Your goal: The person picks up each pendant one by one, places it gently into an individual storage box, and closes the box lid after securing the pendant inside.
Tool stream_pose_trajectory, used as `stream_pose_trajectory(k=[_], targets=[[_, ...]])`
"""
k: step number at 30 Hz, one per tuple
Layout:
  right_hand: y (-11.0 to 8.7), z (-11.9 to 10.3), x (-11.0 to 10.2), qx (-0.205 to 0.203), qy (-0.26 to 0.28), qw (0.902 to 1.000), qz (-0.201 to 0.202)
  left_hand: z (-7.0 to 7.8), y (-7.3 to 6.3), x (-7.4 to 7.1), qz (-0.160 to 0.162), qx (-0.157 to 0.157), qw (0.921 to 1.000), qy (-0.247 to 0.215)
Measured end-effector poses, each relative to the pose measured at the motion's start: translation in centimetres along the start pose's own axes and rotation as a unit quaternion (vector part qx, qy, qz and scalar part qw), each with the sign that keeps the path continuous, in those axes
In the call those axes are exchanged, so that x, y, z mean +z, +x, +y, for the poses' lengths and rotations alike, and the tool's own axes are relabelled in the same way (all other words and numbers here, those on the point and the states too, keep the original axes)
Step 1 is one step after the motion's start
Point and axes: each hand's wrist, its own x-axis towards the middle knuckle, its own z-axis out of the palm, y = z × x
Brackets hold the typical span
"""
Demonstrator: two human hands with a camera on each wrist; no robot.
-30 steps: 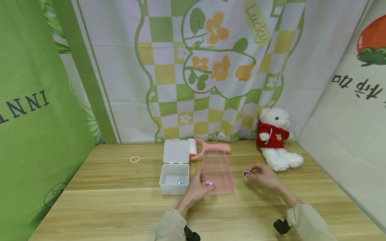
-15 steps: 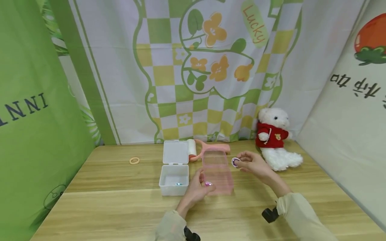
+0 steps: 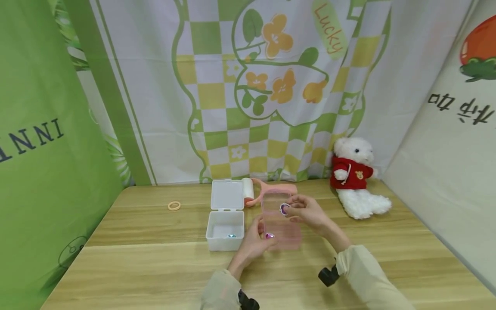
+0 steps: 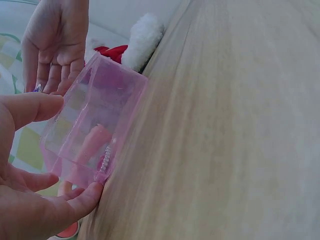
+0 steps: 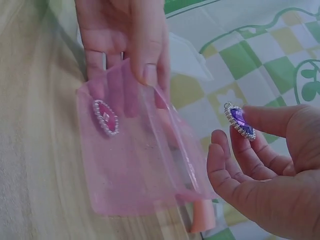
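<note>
My right hand (image 3: 308,214) pinches an oval purple gem with a beaded silvery rim (image 3: 284,209), between thumb and fingertips above the back of a clear pink plastic box (image 3: 286,234). In the right wrist view the purple gem (image 5: 240,121) is apart from the box. My left hand (image 3: 255,241) holds the box at its near left side, thumb in front and fingers along the side. Inside the box lies a pink gem with a similar rim (image 5: 105,118). Left of the left hand stands a white lidded box (image 3: 224,244), lid raised, with a teal gem (image 3: 231,236) inside.
Behind the boxes lies a lint roller with a pink handle (image 3: 284,188). A small tan ring (image 3: 174,206) is on the wooden table (image 3: 155,267) at the left. A white plush toy in a red hoodie (image 3: 351,174) sits at the back right, before hanging cloth.
My right hand has carried the purple gem leftward and up, from right of the pink box to above its back part. The left hand has stayed at the box.
</note>
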Motion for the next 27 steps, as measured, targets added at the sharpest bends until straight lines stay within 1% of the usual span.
stream_pose_trajectory(k=[3, 6, 9, 12, 15, 17, 19, 22, 25, 26, 27], targets=[[0.3, 0.2, 0.6, 0.008, -0.013, 0.9999, 0.003, 0.1, 0.0, 0.0, 0.0, -0.002, 1.0, 0.0], [0.8, 0.4, 1.1, 0.008, -0.038, 0.9992, 0.001, 0.2, 0.0, 0.0, 0.003, -0.007, 1.0, 0.006], [1.3, 0.4, 1.3, 0.0, -0.082, 0.9965, -0.016, 0.2, 0.0, 0.0, 0.002, -0.009, 0.9999, 0.007], [1.8, 0.4, 1.3, -0.016, -0.14, 0.9889, -0.049, 0.1, 0.1, -0.1, -0.001, -0.005, 1.0, 0.005], [2.2, 0.3, 1.3, -0.042, -0.194, 0.9755, -0.096, 0.1, 0.1, -0.1, -0.002, 0.0, 1.0, 0.006], [2.4, 0.4, 1.4, -0.065, -0.233, 0.9631, -0.119, 0.1, 0.1, -0.1, 0.0, 0.002, 1.0, 0.009], [2.5, 0.5, 1.5, -0.094, -0.272, 0.9476, -0.138, 0.1, 0.1, -0.1, -0.001, 0.001, 1.0, 0.005], [2.7, 0.7, 1.8, -0.142, -0.334, 0.918, -0.16, 0.1, 0.1, -0.1, -0.004, -0.001, 1.0, 0.0], [2.9, 0.8, 2.2, -0.174, -0.373, 0.8933, -0.18, 0.1, 0.0, -0.1, -0.008, -0.004, 1.0, -0.003], [2.9, 0.8, 2.4, -0.176, -0.386, 0.8872, -0.182, 0.1, 0.0, -0.1, -0.007, -0.003, 1.0, 0.001], [2.9, 0.8, 2.5, -0.171, -0.395, 0.8836, -0.184, 0.1, -0.1, -0.1, -0.007, -0.004, 1.0, 0.003]])
